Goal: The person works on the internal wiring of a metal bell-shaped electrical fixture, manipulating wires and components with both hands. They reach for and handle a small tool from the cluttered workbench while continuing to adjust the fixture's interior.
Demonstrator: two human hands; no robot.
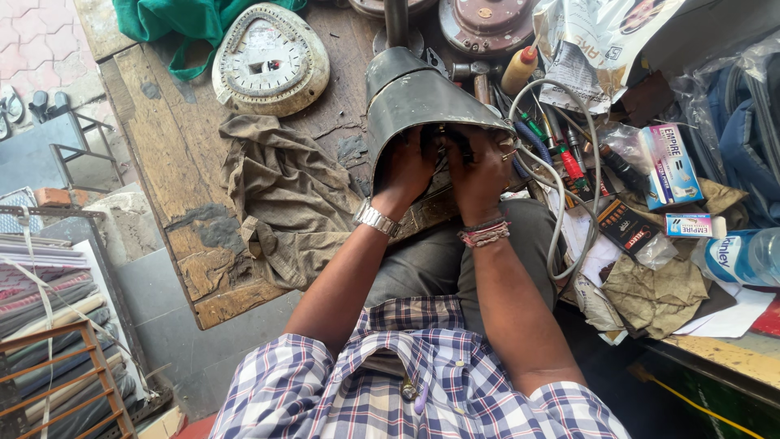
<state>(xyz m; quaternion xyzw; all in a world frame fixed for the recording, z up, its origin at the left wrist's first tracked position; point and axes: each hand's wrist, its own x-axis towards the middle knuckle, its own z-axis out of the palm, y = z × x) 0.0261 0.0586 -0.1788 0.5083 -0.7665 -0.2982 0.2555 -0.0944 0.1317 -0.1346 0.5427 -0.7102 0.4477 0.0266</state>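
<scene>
1. A dark grey, cone-shaped metal housing [410, 97] is seen lying on the worn wooden workbench [175, 154], at the edge nearest to the person.
2. Its long axis runs away from the person: the narrow end is pointed to the far side of the bench, and the wide open mouth is turned toward the person's lap.
3. The left hand [406, 167] is placed inside the open mouth, with the fingers curled into the shadow; what they hold cannot be told. A silver metal wristwatch [375, 218] is worn on this wrist.
4. The right hand [479, 171] is set just beside the left one, also at the mouth, with the fingers bent around a small dark part that is mostly hidden; how tight the grip is cannot be told. Red and white thread bands [485, 233] are worn on this wrist.
5. A crumpled, dirty olive cloth [280, 187] is spread on the bench to the left of the housing.
6. A round cream-coloured dial scale [270, 58] is placed beyond the cloth.
7. A grey cable [595, 175] is looped to the right of the hands, around screwdrivers with coloured handles [561, 150].
8. Small cardboard boxes [670, 162] and a plastic bottle [743, 256] are seen further right.
</scene>
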